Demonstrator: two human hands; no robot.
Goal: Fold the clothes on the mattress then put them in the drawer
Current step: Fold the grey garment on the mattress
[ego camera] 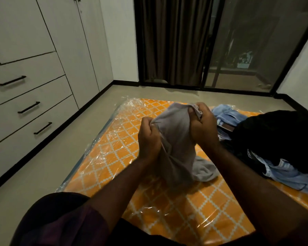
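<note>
A grey garment hangs bunched between both hands above the orange patterned mattress, its lower end resting on the mattress. My left hand grips its left edge with curled fingers. My right hand grips its upper right edge. A pile of clothes lies on the mattress to the right: a black garment on top, light blue denim behind it and more blue fabric in front. The drawers with black handles are shut, in the white cabinet at the left.
The mattress lies on the floor, wrapped in clear plastic. A strip of beige floor separates it from the cabinet. Dark curtains and a glass sliding door stand at the far wall. My knee in dark cloth is at the bottom left.
</note>
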